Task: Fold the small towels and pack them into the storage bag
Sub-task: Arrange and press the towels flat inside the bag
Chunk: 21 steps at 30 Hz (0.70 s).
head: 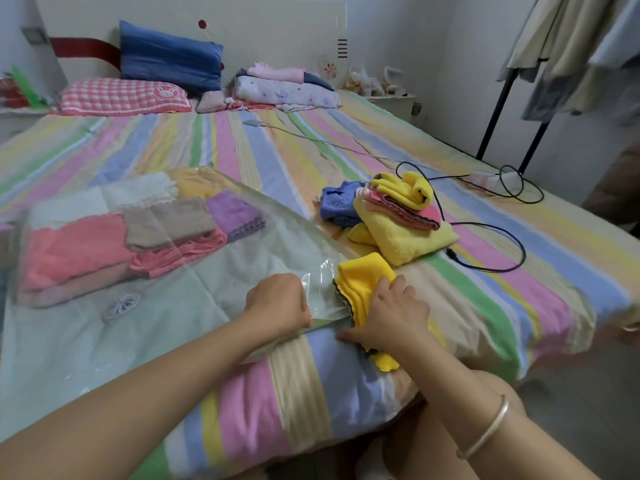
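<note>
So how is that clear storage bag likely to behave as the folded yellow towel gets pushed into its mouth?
The storage bag looks like thin, glossy film, so it is probably floppy and slippery. Its mouth likely collapses unless held, which fits the left hand gripping the edge. The yellow towel under the right hand looks soft and may bunch.

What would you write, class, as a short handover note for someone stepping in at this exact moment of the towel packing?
Left hand: grip shut on the storage bag at its open edge.
Right hand: pressing a folded yellow towel at the bag's mouth; whether it grips it, I cannot tell.
Done: several folded towels already lie inside the bag at its far end.
Left: slide the yellow towel in, then deal with the pile of towels on the bed beyond the right hand. Bag not yet sealed.
</note>
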{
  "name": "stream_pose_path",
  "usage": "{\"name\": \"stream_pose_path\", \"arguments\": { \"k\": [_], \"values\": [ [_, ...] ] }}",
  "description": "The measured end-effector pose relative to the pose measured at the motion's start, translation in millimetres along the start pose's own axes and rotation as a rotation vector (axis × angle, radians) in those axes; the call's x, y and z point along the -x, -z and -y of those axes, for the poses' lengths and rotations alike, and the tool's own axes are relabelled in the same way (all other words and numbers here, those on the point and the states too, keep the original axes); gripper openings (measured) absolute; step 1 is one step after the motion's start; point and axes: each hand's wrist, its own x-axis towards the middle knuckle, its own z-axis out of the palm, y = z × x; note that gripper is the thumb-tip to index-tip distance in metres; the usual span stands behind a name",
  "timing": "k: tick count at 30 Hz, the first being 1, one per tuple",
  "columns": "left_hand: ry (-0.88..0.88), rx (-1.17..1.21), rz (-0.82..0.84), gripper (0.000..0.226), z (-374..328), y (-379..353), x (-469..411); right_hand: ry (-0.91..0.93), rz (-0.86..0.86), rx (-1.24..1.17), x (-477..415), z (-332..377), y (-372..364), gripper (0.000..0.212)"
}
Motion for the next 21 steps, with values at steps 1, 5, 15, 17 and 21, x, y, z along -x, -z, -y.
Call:
{"name": "stream_pose_path", "arguments": {
  "k": [1, 5, 15, 17, 21],
  "values": [
    [0.021, 0.055, 0.038, 0.008, 2.2, 2.5, -1.9, 0.002, -0.027, -0.015, 0.0, -1.0, -2.3, 0.099],
    [0.068, 0.444, 0.271, 0.027, 18.3, 11.8, -1.4, 0.046, -0.141, -0.131, 0.2, -17.9, 0.5, 0.046],
    [-0.007, 0.826, 0.254, 0.015, 36.5, 65.0, 8.8, 0.864, -0.134, -0.903, 40.6, 8.5, 49.3, 0.039],
    [0.009, 0.804, 0.184, 0.017, 38.6, 79.5, 8.5, 0.820, -0.121, -0.815, 33.1, 21.7, 47.4, 0.042],
    [0.055, 0.831, 0.083, 0.015, 48.2, 88.6, 13.0, 0.670, -0.114, -0.597, 22.6, 33.1, 56.6, 0.029]
  ]
}}
